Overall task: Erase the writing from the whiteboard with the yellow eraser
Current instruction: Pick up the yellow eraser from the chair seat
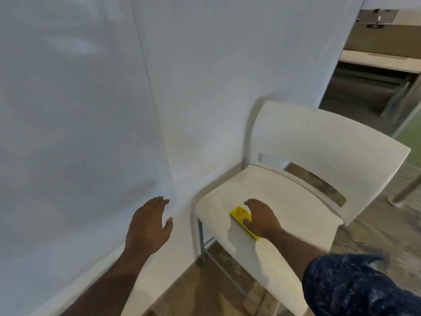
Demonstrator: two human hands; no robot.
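Note:
The yellow eraser (239, 214) lies flat on the white chair seat (273, 197), near its front left part. My right hand (262, 218) rests over the eraser's right half, thumb on its near edge and fingers along the far side, so it seems to grip it. My left hand (149, 226) hovers open with fingers spread, in front of the lower part of the whiteboard wall (79, 110). The board fills the left of the view. I can make out no writing on it, only faint smudges and glare.
The white chair (319, 137) stands against the wall to the right of a thin vertical panel seam (157, 110). Its metal legs (201, 238) reach the brown floor. A doorway at the upper right opens onto desks (376, 62).

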